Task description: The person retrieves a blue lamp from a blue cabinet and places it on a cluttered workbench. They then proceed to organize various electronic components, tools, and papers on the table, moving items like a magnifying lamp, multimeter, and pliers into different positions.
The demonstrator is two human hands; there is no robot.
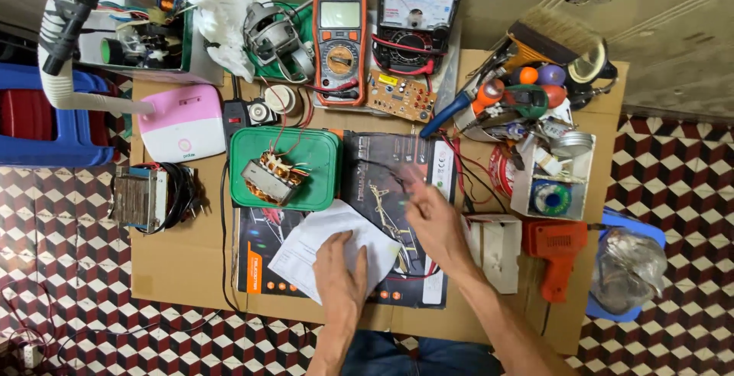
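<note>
Two hands work over the mat: your left hand [340, 273] lies flat, fingers spread, pinning the white paper sheet [325, 250] beneath it. Your right hand [432, 219] hovers just beside it, blurred, so whether it grips anything I cannot tell. Beyond your left fingers, the transformer [271, 175] sits on the green lid [321, 154], apparently untouched. Both meters beyond stay unconnected, as far as shows.
</note>
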